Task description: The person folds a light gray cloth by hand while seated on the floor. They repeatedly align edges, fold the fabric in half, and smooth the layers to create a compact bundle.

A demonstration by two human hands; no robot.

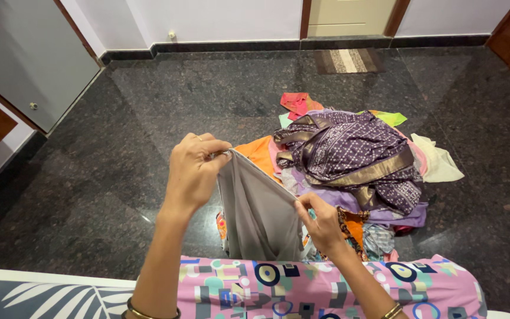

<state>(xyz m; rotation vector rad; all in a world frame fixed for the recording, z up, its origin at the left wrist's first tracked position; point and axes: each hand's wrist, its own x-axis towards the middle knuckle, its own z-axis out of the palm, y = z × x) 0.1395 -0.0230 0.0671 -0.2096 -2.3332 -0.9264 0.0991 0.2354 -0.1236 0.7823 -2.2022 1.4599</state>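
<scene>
The left hand pinches the upper corner of a grey cloth, and the right hand grips the same cloth lower along its edge, so it hangs stretched between them above the person's lap. Just behind the cloth, a pile of clothes lies on the dark stone floor, topped by a purple patterned garment with gold borders. A striped doormat lies near the far door.

bright even indoor light, sharp focus, soft glare on polished floor
</scene>
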